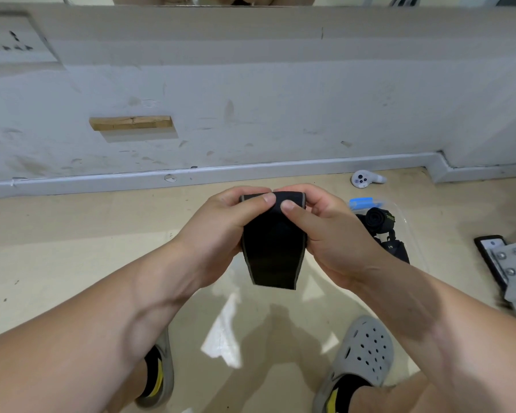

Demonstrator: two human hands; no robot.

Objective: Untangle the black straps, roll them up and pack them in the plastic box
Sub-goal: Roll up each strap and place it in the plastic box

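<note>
A wide black strap [273, 251] with grey-green edging hangs between both hands at the middle of the view, its loose end dangling above the floor. My left hand [230, 222] and my right hand [325, 231] pinch its top edge, thumbs nearly touching, with the top folded over. On the floor to the right lies the clear plastic box [408, 225] with a blue clip; inside it sits a rolled black strap [379, 219] beside more black strap material, partly hidden by my right hand.
A white controller [362, 178] lies by the skirting board at the back right. A metal bracket with bolts [513, 260] lies on the floor at the far right. My feet in grey clogs [361, 359] stand below my arms. A scuffed white wall rises close ahead.
</note>
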